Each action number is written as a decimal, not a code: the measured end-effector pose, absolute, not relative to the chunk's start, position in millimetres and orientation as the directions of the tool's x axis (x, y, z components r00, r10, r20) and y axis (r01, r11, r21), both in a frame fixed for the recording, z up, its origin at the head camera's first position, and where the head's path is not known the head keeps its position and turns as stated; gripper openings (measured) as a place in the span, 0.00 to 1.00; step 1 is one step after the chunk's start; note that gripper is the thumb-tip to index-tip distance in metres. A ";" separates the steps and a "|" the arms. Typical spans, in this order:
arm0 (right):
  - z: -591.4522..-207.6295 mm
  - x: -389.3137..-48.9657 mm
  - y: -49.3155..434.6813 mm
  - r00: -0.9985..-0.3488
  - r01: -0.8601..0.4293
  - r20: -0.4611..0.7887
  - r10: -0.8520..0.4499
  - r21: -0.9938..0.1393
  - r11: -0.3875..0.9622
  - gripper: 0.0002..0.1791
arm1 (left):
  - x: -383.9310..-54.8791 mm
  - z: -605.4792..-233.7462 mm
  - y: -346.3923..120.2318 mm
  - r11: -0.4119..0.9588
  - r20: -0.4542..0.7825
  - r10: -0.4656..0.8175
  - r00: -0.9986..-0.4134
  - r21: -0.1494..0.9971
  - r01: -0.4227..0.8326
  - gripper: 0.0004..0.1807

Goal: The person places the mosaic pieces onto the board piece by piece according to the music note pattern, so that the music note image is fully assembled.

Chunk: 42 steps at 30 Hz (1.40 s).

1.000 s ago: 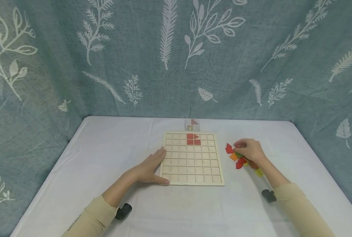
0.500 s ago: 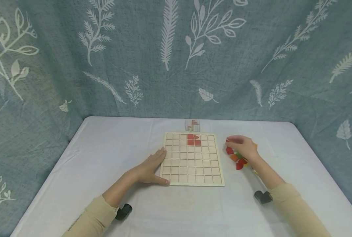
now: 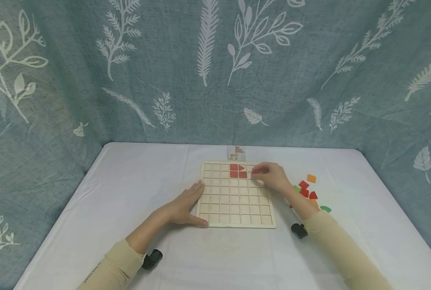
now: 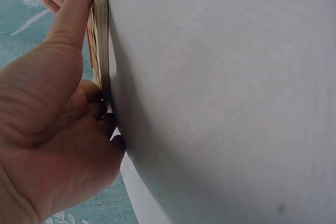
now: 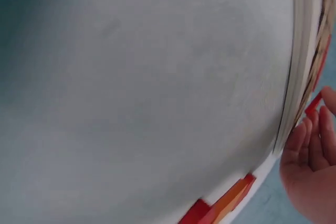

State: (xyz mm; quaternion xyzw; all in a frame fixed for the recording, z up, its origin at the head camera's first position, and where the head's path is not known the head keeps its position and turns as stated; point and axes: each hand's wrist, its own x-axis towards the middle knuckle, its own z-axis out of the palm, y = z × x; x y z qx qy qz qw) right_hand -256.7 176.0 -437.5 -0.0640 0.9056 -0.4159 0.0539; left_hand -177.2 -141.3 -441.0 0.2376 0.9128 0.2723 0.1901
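Note:
A wooden grid board (image 3: pixel 234 199) lies on the white table. Three red square tiles (image 3: pixel 234 174) and a red triangular tile (image 3: pixel 241 168) sit in cells near its far edge. My left hand (image 3: pixel 182 207) rests against the board's left side, fingers spread, the thumb by the near left corner. Over the upper right cells, my right hand (image 3: pixel 272 177) pinches a small red tile (image 5: pixel 314 103) between thumb and fingers; its exact shape is mostly hidden. In the right wrist view the held tile is just above the board surface, close to the row of red tiles.
Right of the board lies a loose group of tiles, among them an orange square (image 3: pixel 311 178), a red tile (image 3: pixel 304 185) and a green leaf-shaped tile (image 3: pixel 326 208); my right forearm covers some. A small patterned card (image 3: pixel 236 153) lies beyond the board's far edge.
My right hand has moved left from the loose tiles to the board's upper right, carrying a red tile. More loose tiles now show behind it. The left hand and board stay put.

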 end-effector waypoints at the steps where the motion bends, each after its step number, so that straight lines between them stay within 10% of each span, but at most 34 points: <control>1: -438.1 -257.9 173.6 -0.983 -0.094 -0.034 -0.178 -0.742 0.664 0.14 | -177.1 -440.8 -141.0 0.737 -0.216 0.539 -0.814 0.589 0.331 0.66; 42: -430.8 -247.3 188.3 -0.986 -0.111 -0.011 -0.167 -0.703 0.702 0.13 | -176.5 -438.3 -140.3 0.736 -0.216 0.532 -0.819 0.596 0.321 0.66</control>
